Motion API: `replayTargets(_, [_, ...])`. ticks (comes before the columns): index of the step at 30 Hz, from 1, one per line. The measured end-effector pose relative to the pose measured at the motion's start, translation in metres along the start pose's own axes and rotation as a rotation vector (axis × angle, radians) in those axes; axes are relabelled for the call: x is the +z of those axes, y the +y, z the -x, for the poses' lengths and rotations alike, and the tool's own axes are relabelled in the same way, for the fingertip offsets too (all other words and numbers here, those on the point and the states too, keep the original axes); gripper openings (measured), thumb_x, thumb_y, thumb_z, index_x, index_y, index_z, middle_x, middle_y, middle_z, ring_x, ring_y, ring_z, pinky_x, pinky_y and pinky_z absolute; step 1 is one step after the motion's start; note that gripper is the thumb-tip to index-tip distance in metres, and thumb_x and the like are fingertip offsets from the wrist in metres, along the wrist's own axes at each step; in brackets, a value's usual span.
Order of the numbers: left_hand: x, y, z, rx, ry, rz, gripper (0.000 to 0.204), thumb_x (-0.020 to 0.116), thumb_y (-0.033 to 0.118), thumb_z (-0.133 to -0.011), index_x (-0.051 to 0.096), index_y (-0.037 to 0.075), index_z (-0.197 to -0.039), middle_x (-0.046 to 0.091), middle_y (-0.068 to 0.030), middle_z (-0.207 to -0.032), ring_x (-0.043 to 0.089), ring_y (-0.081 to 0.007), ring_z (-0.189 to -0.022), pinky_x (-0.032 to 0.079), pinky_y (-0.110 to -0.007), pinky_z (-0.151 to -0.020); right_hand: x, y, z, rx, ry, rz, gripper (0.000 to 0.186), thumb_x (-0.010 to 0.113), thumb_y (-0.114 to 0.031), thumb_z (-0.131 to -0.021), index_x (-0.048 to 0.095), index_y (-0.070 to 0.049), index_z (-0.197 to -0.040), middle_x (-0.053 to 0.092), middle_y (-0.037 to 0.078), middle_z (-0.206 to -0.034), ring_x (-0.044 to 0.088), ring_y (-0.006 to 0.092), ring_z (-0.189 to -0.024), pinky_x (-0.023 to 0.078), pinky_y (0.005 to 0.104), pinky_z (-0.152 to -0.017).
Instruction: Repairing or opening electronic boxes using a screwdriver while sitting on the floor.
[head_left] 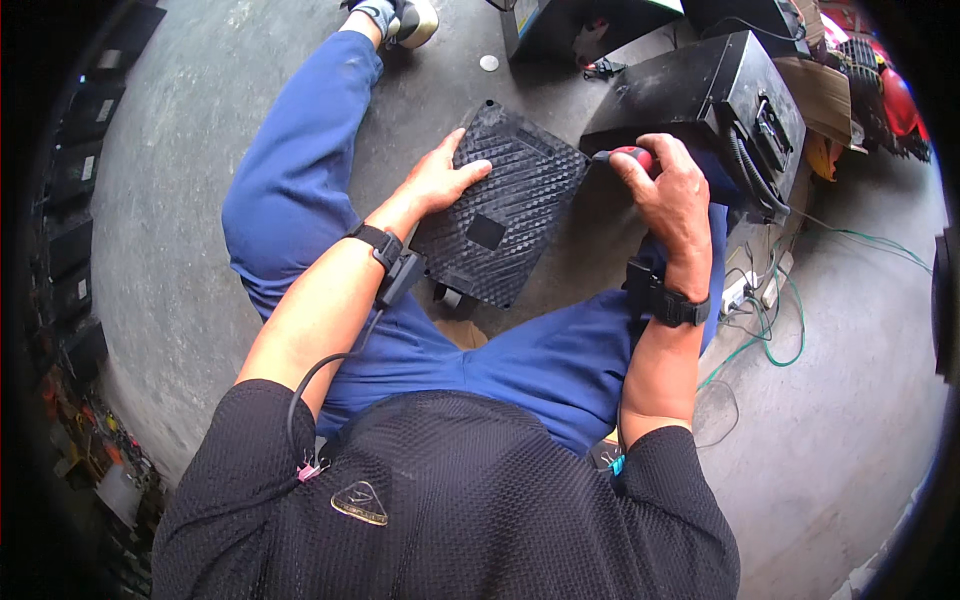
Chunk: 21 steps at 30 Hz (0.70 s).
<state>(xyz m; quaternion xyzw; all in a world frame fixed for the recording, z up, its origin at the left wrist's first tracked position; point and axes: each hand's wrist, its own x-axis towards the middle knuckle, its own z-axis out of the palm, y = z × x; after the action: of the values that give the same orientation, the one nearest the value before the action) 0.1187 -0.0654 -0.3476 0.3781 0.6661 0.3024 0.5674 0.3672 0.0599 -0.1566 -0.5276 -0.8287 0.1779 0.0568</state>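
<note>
"Centring my dial on the black textured panel (505, 205), what does my feed show leftmost?"

"The left hand (440, 182), at ten o'clock: thumb laid over the panel's face, fingers spread along its left edge. I can't tell whether they pinch it from beneath."

"And the panel itself?"

"I have it between both hands, framed by the blue-trousered legs (300, 170), its long axis running from seven o'clock to one."

"Past that?"

"A red-and-black tool (632, 156) at about two-thirty, its dark end just beside the panel's right corner. The right hand (673, 195), at three, is curled round the handle. So I'd call the left nearer, touching the panel; the right stands off, with the tool between."

"Farthest right?"

"A black box (665, 95) at two, then a white power strip (737, 292) near four."
</note>
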Motion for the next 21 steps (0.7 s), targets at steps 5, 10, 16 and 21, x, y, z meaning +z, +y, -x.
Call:
replayTargets(5, [0.002,-0.012,-0.006,-0.011,-0.001,0.047,0.089,0.073,0.042,-0.084,0.031,0.000,-0.151,0.056,-0.0228,-0.137,0.054,-0.0290,-0.128,0.040,-0.037,-0.108,-0.003,0.006,0.001,-0.089,-0.044,-0.231,0.033,0.077,-0.022,-0.077,0.067,-0.006,-0.105,0.067,0.013,-0.099,0.066,0.0308,-0.089,0.052,0.0407,-0.078])
replayTargets(10, [0.001,-0.010,-0.005,0.033,0.004,0.022,0.090,0.073,0.044,-0.084,0.031,0.001,-0.151,0.056,-0.0230,-0.137,0.054,-0.0303,-0.128,0.039,-0.037,-0.108,0.000,0.003,-0.001,-0.054,0.042,-0.053,0.032,0.077,-0.025,-0.079,0.067,-0.006,-0.104,0.067,0.013,-0.098,0.067,0.0311,-0.086,0.053,0.0391,-0.075])
replayTargets(16, [0.001,-0.009,-0.007,0.012,-0.017,0.030,0.090,0.072,0.044,-0.084,0.031,0.001,-0.151,0.056,-0.0233,-0.136,0.054,-0.0300,-0.128,0.040,-0.036,-0.108,-0.003,0.001,0.000,0.055,-0.059,-0.074,0.034,0.076,-0.022,-0.080,0.067,-0.006,-0.109,0.068,0.013,-0.099,0.066,0.0281,-0.085,0.053,0.0383,-0.077])
replayTargets(21, [0.001,-0.014,-0.006,0.032,0.007,0.023,0.090,0.073,0.043,-0.084,0.031,0.001,-0.151,0.057,-0.0228,-0.136,0.055,-0.0300,-0.127,0.040,-0.036,-0.108,0.002,-0.004,0.004,-0.137,0.120,-0.204,0.028,0.074,-0.021,-0.081,0.069,-0.008,-0.105,0.068,0.013,-0.097,0.067,0.0290,-0.083,0.054,0.0379,-0.076])
